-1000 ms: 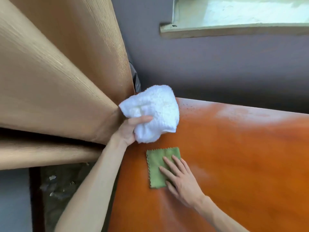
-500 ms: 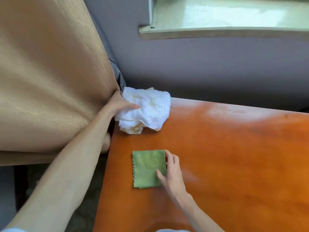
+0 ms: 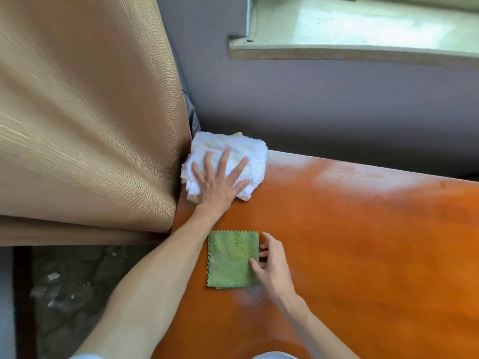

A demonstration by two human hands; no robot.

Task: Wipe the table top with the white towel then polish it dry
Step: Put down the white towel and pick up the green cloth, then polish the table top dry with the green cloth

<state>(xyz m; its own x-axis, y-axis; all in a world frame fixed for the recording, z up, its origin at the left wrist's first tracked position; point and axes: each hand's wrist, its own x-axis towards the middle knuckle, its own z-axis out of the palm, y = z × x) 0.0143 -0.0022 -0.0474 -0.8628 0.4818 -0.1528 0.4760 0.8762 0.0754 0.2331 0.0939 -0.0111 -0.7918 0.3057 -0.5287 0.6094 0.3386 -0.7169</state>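
Orange counter [image 3: 363,242]: glossy wood; only the head view is at hand, looking down on the counter's far left corner, with a pale dusty haze along the far edge from 12 to 2 o'clock.
White towel [image 3: 248,156]: bunched into a thick wad at 11 o'clock on the counter, right in the corner, touching the tan curtain [image 3: 90,125] on its left side.
Towel's long axis: roughly along the far edge, from 9 to 3 o'clock; a wad like this has no clear front or point.
Left hand [image 3: 217,182]: laid flat on top of the towel, fingers spread and pointing to 12 to 1 o'clock, pressing down rather than gripping.
Green cloth [image 3: 230,260]: small folded square lying flat, nearer the person than the towel, at 6 o'clock from it and apart from it.
Right hand [image 3: 272,268]: at the cloth's right edge, fingers curled and pinching or lifting that edge; a firm grip I cannot tell.
Step in hand: by my reading, the wet wipe, at its start in the corner; the polish is not yet done.
Next move: likely a firm sweep of the towel toward 3 o'clock through the haze, with even downward pressure and overlapping passes.
Risk: the curtain could catch on the towel.
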